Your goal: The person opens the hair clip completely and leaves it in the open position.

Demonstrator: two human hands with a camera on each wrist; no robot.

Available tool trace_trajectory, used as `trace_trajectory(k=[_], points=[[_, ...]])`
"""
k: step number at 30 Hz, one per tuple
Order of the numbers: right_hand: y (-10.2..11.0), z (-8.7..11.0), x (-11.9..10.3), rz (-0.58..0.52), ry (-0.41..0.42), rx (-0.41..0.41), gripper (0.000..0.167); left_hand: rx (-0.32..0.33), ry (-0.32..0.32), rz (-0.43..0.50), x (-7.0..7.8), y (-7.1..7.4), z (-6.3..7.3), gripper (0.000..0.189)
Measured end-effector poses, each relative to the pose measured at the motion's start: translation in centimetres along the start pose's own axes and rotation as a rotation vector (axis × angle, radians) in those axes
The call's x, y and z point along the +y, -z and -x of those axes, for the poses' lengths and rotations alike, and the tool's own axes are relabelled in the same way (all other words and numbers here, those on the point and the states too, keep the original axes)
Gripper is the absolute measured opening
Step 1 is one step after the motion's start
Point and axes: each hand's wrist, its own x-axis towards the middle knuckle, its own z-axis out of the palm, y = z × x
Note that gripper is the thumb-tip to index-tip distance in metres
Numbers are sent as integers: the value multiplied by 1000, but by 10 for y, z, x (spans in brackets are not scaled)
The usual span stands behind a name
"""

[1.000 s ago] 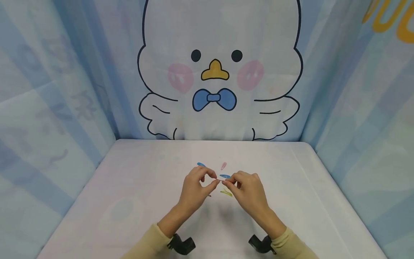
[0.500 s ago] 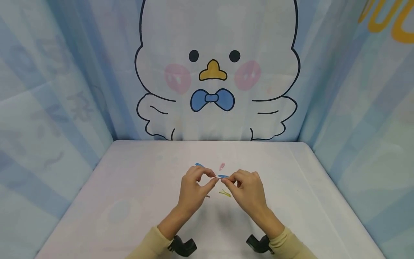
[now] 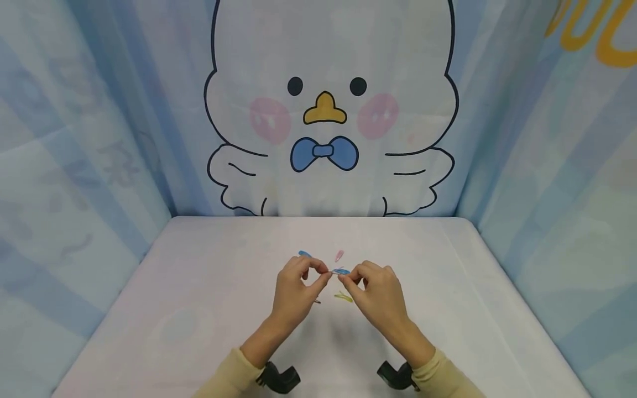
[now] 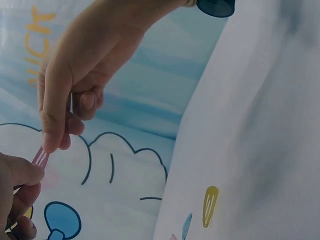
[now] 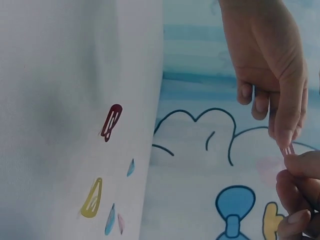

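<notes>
A small pink-red snap hair clip [image 4: 41, 158] is held above the table between the fingertips of both hands. My left hand [image 3: 293, 290] pinches one end. My right hand [image 3: 380, 293] pinches the other, thumb against forefinger. In the right wrist view only a short piece of the clip [image 5: 287, 150] shows; fingertips cover the rest. On the table beyond and below the hands lie a blue clip [image 3: 304, 254], a pink clip [image 3: 339, 256], another blue clip [image 3: 341, 271] and a yellow clip [image 3: 343, 297]. A dark red clip [image 5: 112, 121] lies partly hidden behind my left hand in the head view.
The white tabletop [image 3: 224, 249] spreads around the hands. Behind it hangs a curtain [image 3: 323, 188] printed with a cartoon duck, and blue striped curtains flank both sides. Each wrist carries a black camera mount [image 3: 280, 378].
The whole head view has drifted slightly to the left. Both hands keep their pinch on the hair clip, with a slightly wider gap between the fingertips.
</notes>
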Motion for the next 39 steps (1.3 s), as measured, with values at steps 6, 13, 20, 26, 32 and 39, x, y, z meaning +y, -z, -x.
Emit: trace_trajectory(k=[6,13,20,26,32,39], points=[[-6,2,2,-4,-22,-42,22,-76,69,-20,-8,2,0,10],[-10,5,7,17,-71,-103,19,-142,135,-70,-23,1,2,8],[-8,7,13,30,-106,-140,15,-184,211,-133,-43,-4,3,7],[-7,9,17,61,-177,-200,11,-302,336,-152,-61,-9,4,6],[-9,10,23,78,-207,-231,9,-366,400,-191,-83,-14,4,8],[-18,11,39,100,-259,-288,7,-378,424,-245,-101,-18,7,8]])
